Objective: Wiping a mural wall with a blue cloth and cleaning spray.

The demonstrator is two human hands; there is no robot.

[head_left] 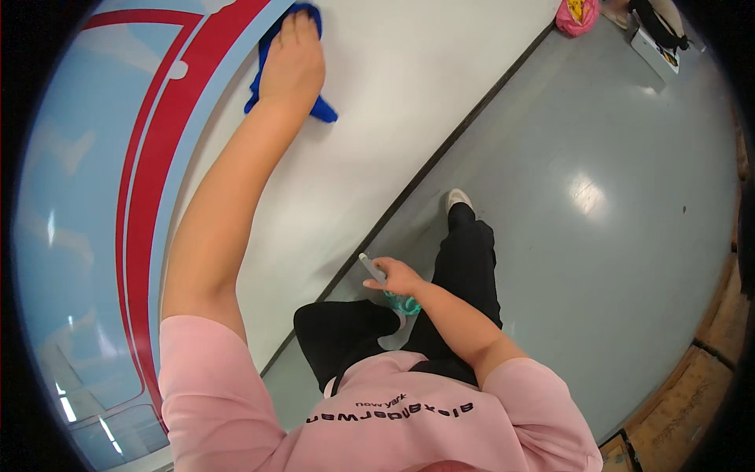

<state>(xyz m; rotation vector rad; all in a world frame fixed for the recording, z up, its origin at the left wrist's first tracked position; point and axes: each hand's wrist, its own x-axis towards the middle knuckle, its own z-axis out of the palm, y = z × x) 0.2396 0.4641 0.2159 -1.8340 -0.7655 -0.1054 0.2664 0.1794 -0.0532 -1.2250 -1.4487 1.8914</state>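
Note:
My left hand [295, 59] reaches up and forward, pressing a blue cloth [322, 110] against a white wall panel [377, 94]. Its fingers lie close together over the cloth, whose edges stick out on both sides. Low in front of my body, my right hand [397, 275] is wrapped round a spray bottle [403, 303] with a pale nozzle and blue-green liquid. The bottle is tilted, its nozzle toward the white panel, and my palm and fingers hide part of its neck.
A glossy blue panel with red bands [149, 157] runs along the left. A dark strip [440, 149] edges the grey floor [590, 259]. A pink bag [578, 17] and a white box [654, 51] sit at the far right; brown boxes [684, 385] line the right rim.

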